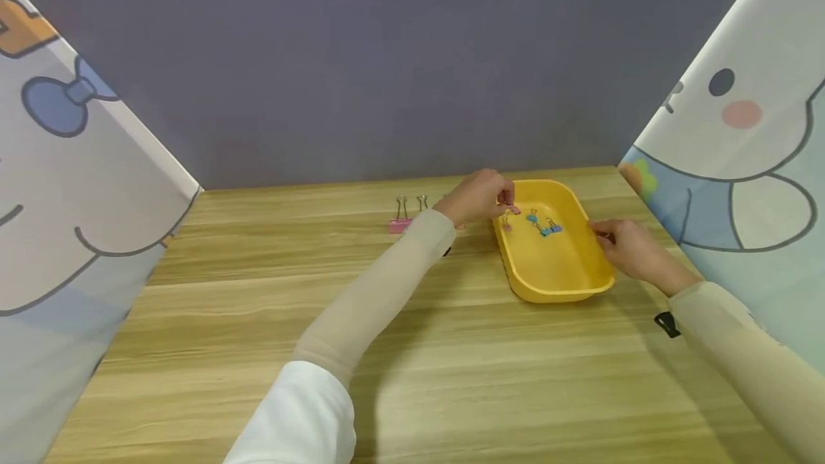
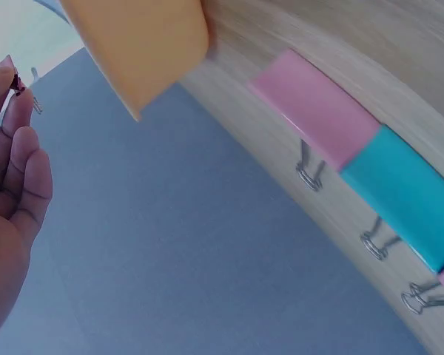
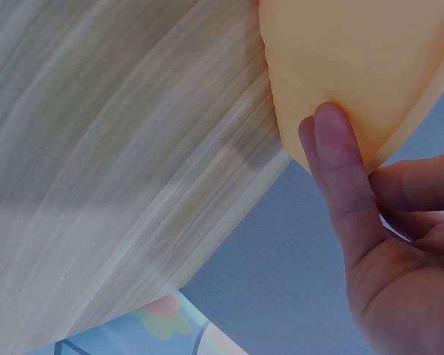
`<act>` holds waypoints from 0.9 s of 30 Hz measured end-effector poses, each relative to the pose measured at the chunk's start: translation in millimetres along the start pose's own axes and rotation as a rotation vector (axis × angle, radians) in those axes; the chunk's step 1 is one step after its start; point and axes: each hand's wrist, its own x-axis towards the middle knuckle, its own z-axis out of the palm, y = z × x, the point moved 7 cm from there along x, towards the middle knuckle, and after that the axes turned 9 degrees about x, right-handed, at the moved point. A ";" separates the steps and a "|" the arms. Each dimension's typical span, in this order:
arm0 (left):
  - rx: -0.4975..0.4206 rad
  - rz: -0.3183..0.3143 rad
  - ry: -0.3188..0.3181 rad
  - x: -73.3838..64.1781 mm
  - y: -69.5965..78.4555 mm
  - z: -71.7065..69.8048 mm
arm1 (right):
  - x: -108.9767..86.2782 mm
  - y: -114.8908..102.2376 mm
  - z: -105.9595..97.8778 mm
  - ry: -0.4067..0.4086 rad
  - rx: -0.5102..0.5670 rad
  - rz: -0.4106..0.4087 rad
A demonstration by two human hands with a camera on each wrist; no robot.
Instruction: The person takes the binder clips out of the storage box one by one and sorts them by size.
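My left hand point(image 1: 478, 197) pinches a small pink binder clip point(image 1: 513, 210) between thumb and fingertips, over the left rim of a yellow tray point(image 1: 557, 267). The left wrist view also shows this pink clip point(image 2: 15, 75) with its wire handles. My right hand point(image 1: 628, 248) holds the tray's right rim; in the right wrist view, the thumb and fingers point(image 3: 340, 155) lie on either side of the tray wall point(image 3: 333, 59). Inside the tray lie several small clips, among them a pink clip point(image 1: 506, 224) and a blue clip point(image 1: 555, 228).
Left of the tray, larger binder clips stand in a row, partly behind my left arm: a pink one point(image 1: 399, 226), and in the left wrist view a teal one point(image 2: 403, 196) between pink ones. A grey wall point(image 1: 387, 70) closes the table's back; printed panels flank it.
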 end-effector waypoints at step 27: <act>0.039 -0.045 -0.114 -50.7 -18.5 53.2 | -1.8 7.2 -0.4 -0.053 0.000 0.045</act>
